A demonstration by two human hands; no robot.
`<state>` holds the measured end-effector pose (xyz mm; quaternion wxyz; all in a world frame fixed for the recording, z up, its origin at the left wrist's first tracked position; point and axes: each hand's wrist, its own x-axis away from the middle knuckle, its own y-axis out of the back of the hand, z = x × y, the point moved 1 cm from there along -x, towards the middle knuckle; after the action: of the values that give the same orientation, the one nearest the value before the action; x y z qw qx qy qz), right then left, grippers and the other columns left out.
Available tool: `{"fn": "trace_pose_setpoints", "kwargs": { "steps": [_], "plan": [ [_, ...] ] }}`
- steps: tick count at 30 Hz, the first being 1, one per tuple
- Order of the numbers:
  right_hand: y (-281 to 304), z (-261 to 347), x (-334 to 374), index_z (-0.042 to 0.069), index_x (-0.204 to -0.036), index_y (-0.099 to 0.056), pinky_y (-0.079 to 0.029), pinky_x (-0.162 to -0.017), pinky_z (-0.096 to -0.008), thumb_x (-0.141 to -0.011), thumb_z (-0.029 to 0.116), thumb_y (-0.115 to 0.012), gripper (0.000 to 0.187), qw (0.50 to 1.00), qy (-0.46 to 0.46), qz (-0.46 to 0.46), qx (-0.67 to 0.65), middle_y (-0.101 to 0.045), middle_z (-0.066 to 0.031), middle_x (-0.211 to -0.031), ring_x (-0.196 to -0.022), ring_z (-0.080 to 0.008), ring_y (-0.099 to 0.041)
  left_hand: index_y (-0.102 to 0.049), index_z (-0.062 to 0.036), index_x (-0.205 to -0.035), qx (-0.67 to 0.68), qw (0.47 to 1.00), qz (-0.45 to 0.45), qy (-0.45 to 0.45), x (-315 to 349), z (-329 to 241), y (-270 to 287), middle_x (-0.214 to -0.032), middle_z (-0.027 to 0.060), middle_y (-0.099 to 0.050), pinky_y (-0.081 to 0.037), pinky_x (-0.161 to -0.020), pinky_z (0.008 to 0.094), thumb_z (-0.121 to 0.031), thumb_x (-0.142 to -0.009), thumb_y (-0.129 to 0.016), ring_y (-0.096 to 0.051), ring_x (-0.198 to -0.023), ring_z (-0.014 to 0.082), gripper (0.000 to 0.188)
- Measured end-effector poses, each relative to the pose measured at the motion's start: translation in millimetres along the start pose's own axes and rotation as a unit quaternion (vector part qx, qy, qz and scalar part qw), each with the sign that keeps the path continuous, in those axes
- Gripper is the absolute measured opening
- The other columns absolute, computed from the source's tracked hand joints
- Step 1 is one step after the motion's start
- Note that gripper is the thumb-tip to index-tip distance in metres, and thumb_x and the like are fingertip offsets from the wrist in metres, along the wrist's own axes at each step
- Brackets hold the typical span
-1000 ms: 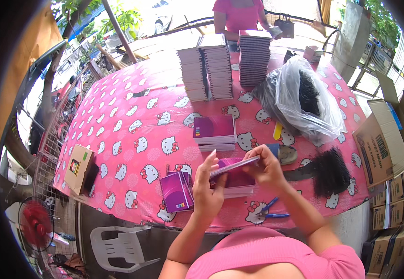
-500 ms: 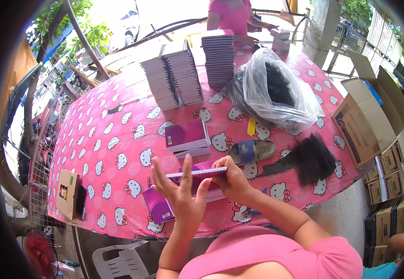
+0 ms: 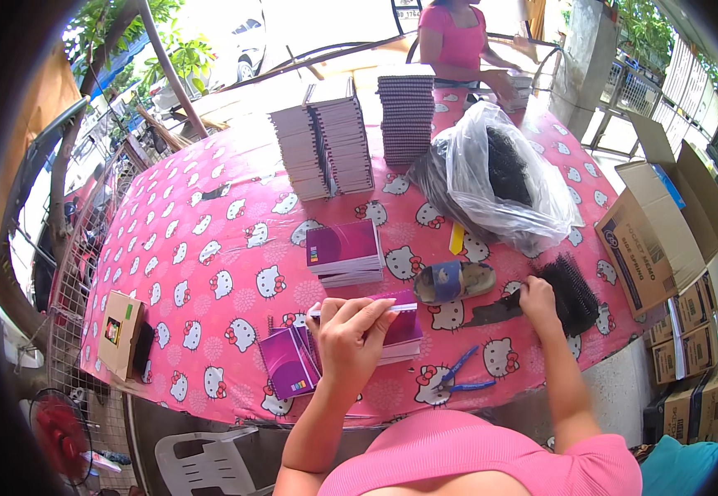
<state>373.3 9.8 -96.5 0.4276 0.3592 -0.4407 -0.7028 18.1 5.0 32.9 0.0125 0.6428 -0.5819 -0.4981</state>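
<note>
My left hand (image 3: 351, 337) is closed around a thin purple notebook (image 3: 403, 307), held edge-on above a stack of purple notebooks (image 3: 400, 332). Over at the right, my right hand (image 3: 538, 299) reaches into a heap of black binding coils (image 3: 572, 296). Its fingers are pinched at the near-left edge of the heap, on coils too fine to separate. Other purple notebooks (image 3: 288, 362) lie fanned by my left wrist, with dark coils along an edge. Blue-handled pliers (image 3: 465, 380) rest open on the table between my arms.
Beyond my hands stand a purple notebook pile (image 3: 342, 246), tall notebook stacks (image 3: 323, 145) and a plastic bag of black coils (image 3: 504, 178). A slipper (image 3: 452, 282) and a yellow strip (image 3: 457, 238) lie nearby. Cartons (image 3: 644, 244) stand right. A co-worker (image 3: 454, 41) handles notebooks at the far side.
My right hand has let go of the notebook and moved right to the coil heap. My left hand, spread before, has closed on the notebook. The view has shifted slightly.
</note>
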Motion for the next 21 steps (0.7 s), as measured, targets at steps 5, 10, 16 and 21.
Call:
{"fn": "trace_pose_setpoints", "kwargs": {
  "steps": [5, 10, 16, 21],
  "plan": [
    [59, 113, 33, 0.004, -0.109, -0.071, -0.054, -0.07, -0.0332, -0.085, 0.0, -0.064, 0.025, 0.917, 0.23, 0.043, -0.323, -0.068, -0.0119, -0.09, -0.077, -0.0243, -0.069, -0.077, -0.0117, -0.09, 0.006, 1.0, -0.013, 0.011, 1, 0, -2, -0.086, 0.0006, -0.07, -0.043, -0.075, 0.0315, -0.018, -0.073, -0.081, -0.054, -0.081, 0.0184, 0.018],
    [77, 170, 50, 0.004, -0.103, -0.073, -0.05, -0.065, -0.0261, -0.077, -0.002, -0.074, 0.027, 0.852, 0.294, 0.054, -0.43, -0.065, -0.0065, -0.087, -0.072, -0.0159, -0.064, -0.076, -0.0104, -0.087, 0.005, 1.0, -0.018, 0.018, 2, -2, -2, -0.085, 0.0015, -0.07, -0.045, -0.075, 0.0327, -0.018, -0.069, -0.084, -0.055, -0.083, 0.019, 0.021],
    [81, 179, 38, 0.003, -0.096, -0.072, -0.048, -0.063, -0.0304, -0.078, 0.002, -0.074, 0.018, 0.833, 0.357, 0.065, -0.417, -0.064, -0.0065, -0.088, -0.073, -0.0173, -0.062, -0.075, -0.0098, -0.085, 0.014, 1.0, -0.019, 0.016, 2, -2, -2, -0.083, 0.0015, -0.069, -0.045, -0.075, 0.0329, -0.018, -0.068, -0.084, -0.056, -0.083, 0.0193, 0.02],
    [90, 184, 33, 0.005, -0.099, -0.069, -0.05, -0.068, -0.0313, -0.081, 0.009, -0.073, 0.019, 0.829, 0.28, 0.254, -0.411, -0.061, -0.0091, -0.089, -0.078, -0.0191, -0.062, -0.075, -0.0096, -0.086, 0.008, 0.999, -0.025, 0.021, 4, -2, -2, -0.084, 0.002, -0.069, -0.046, -0.074, 0.0326, -0.017, -0.068, -0.084, -0.055, -0.083, 0.0195, 0.022]
  ]
}}
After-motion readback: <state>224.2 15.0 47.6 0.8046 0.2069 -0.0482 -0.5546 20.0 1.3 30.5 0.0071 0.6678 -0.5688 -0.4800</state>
